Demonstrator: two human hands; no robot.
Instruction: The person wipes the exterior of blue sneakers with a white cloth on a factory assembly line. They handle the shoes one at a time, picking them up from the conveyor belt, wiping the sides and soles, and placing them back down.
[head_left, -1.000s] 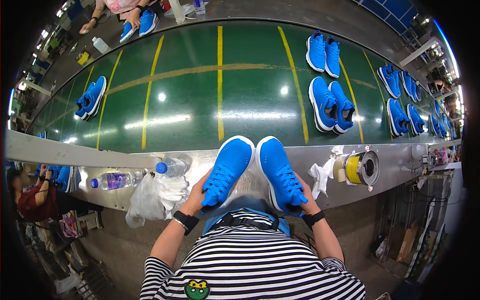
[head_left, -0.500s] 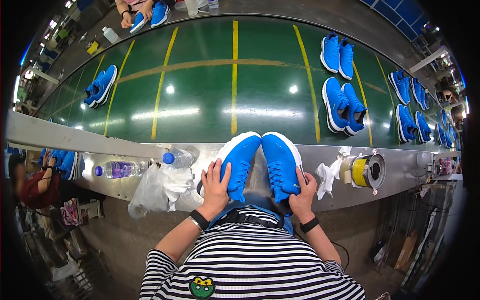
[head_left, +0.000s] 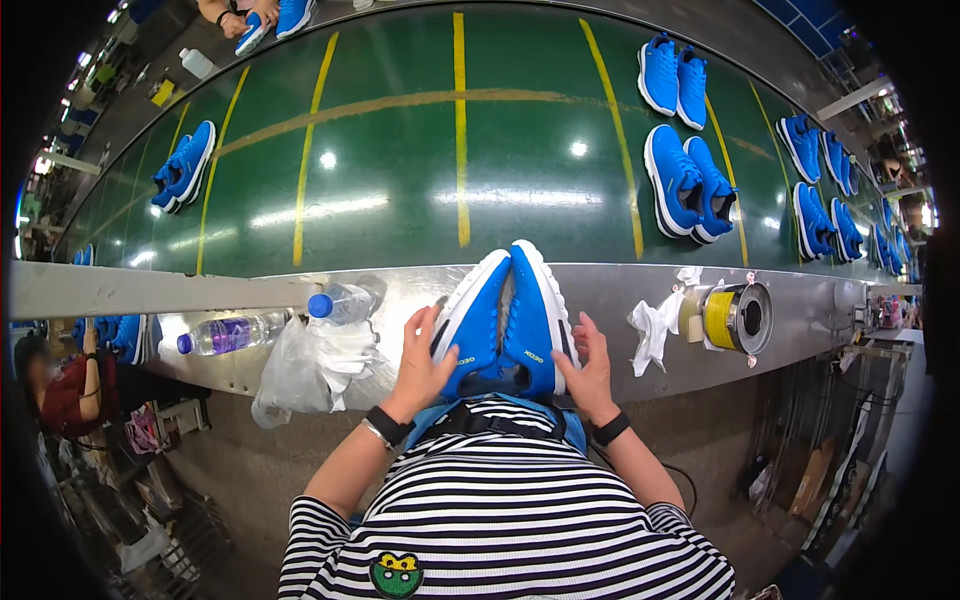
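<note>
A wide green conveyor belt with yellow lines (head_left: 400,170) stretches beyond the fingertips. Between both palms stands a pair of bright blue white-soled sneakers (head_left: 505,320), pressed sole-outward on the grey metal ledge (head_left: 620,290). The left hand (head_left: 418,365) and right hand (head_left: 590,365) clasp them. Clear plastic bottles (head_left: 270,320) lie left of the left fingers.

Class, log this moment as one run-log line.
left hand: holds left blue shoe | right hand: holds right blue shoe | shoes: pressed together, soles outward | place: metal ledge
</note>
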